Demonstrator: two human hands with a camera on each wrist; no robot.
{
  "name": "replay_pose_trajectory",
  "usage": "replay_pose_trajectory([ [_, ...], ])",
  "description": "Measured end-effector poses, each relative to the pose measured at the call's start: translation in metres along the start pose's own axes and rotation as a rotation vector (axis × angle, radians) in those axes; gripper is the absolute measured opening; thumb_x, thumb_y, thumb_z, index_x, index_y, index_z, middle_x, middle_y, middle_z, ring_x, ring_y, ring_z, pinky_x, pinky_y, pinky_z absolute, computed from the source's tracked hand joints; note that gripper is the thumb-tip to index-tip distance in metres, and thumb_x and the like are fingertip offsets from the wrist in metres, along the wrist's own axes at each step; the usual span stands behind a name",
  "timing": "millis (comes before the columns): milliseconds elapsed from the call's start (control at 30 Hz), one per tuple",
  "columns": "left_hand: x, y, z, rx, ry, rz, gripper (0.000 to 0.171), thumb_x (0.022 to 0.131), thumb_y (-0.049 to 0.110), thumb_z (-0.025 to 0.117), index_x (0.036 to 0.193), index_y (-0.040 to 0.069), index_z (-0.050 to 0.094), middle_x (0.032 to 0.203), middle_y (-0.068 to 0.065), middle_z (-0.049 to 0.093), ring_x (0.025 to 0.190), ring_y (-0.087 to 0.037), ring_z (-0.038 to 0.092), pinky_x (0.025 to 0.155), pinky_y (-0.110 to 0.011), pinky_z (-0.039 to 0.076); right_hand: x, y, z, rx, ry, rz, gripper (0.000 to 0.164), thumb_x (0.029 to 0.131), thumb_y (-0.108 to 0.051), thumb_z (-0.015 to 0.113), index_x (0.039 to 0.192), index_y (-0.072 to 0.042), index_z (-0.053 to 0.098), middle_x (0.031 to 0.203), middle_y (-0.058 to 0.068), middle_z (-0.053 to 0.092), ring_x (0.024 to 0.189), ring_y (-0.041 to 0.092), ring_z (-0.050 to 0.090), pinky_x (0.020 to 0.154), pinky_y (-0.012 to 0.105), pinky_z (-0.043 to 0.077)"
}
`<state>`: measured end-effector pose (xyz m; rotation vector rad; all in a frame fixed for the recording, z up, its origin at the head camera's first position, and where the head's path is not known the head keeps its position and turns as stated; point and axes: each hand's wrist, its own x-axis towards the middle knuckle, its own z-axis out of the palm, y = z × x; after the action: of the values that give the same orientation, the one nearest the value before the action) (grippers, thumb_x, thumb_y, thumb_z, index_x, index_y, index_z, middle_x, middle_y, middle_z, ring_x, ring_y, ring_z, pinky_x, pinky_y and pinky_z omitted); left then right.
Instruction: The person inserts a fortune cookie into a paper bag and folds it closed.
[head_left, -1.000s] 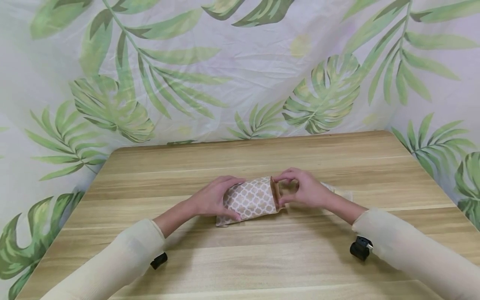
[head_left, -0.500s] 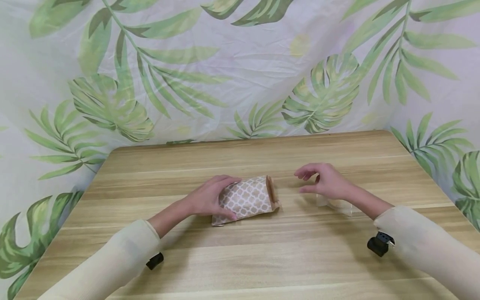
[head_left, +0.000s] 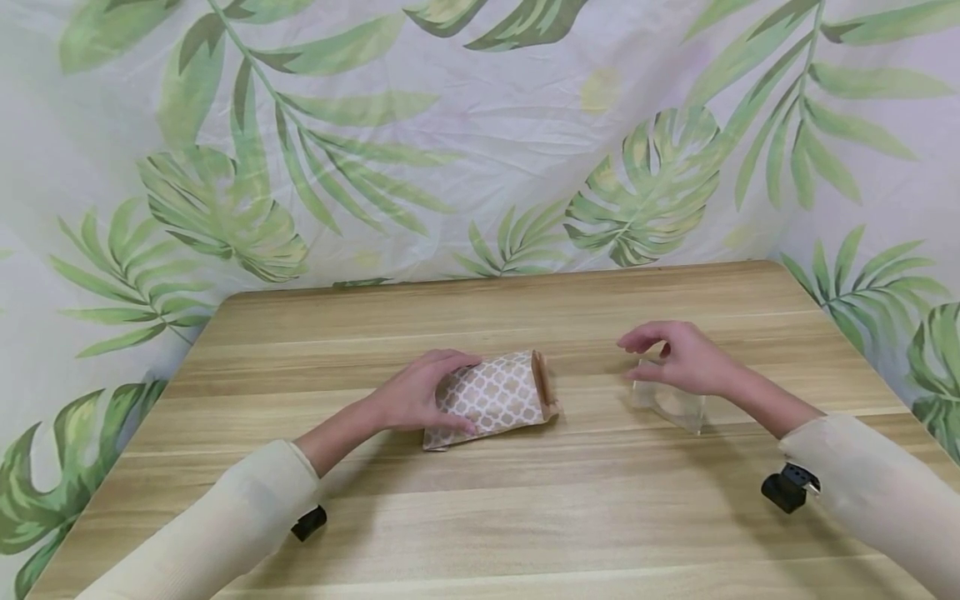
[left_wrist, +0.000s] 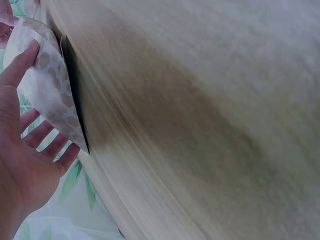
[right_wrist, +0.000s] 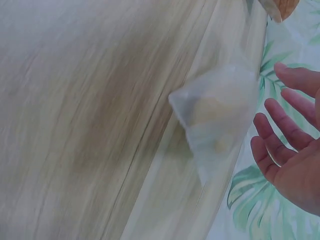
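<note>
A paper bag with a white-and-tan lattice print lies on its side in the head view, its brown mouth facing right. My left hand grips its closed end, thumb on the near side and fingers at the far side. In the left wrist view, the thumb lies across the printed paper bag. My right hand is over a small clear packet, with fingers loosely bent and nothing between them. Something pale yellow shows through the packet in the right wrist view.
Both things lie on a wood-grain table. A leaf-printed cloth hangs behind its far edge and along the sides. A black wrist camera hangs under the right sleeve, another wrist camera under the left.
My right hand has left the bag's mouth and moved right to the clear packet. The left hand still grips the bag, which has shifted slightly left.
</note>
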<state>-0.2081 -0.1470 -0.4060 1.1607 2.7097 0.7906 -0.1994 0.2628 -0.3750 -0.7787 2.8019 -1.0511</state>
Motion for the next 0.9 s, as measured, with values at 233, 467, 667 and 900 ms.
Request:
replay_pose_trajectory([
  [233,0.000,0.000,0.000,-0.009,-0.002,-0.017,0.092,0.073,0.044,0.093,0.146,0.002,0.055,0.145,-0.018,0.058,0.136,-0.039,0.052,0.113,-0.058,0.042,-0.007,0.009,-0.007,-0.012,-0.044,-0.004,0.039,0.087,-0.009,0.084,0.121,0.005,0.071,0.117,0.018,0.073,0.105,0.033,0.065,0.079,0.045,0.054],
  [467,0.000,0.000,0.001,-0.010,-0.004,-0.028,0.091,0.074,0.043,0.093,0.146,0.002,0.055,0.145,-0.017,0.058,0.136,-0.037,0.052,0.113,-0.056,0.042,-0.012,0.018,-0.015,-0.012,-0.089,-0.029,0.051,0.080,-0.013,0.090,0.123,0.005,0.069,0.110,0.011,0.072,0.100,0.031,0.064,0.074,0.039,0.053],
  [667,0.001,0.000,0.001,-0.013,-0.005,-0.030,0.091,0.074,0.042,0.094,0.146,0.002,0.055,0.145,-0.016,0.059,0.136,-0.036,0.052,0.114,-0.054,0.041,-0.015,0.024,-0.019,-0.011,-0.159,-0.010,0.062,0.077,-0.013,0.090,0.129,0.006,0.063,0.103,0.005,0.065,0.094,0.024,0.063,0.078,0.037,0.053],
  [900,0.001,-0.001,0.001,-0.016,-0.007,-0.028,0.090,0.074,0.041,0.094,0.146,0.003,0.056,0.145,-0.016,0.059,0.136,-0.035,0.052,0.114,-0.055,0.042,-0.014,0.028,-0.016,0.006,-0.186,0.066,0.059,0.085,-0.009,0.084,0.135,0.007,0.056,0.104,0.014,0.065,0.080,0.017,0.064,0.070,0.030,0.055],
])
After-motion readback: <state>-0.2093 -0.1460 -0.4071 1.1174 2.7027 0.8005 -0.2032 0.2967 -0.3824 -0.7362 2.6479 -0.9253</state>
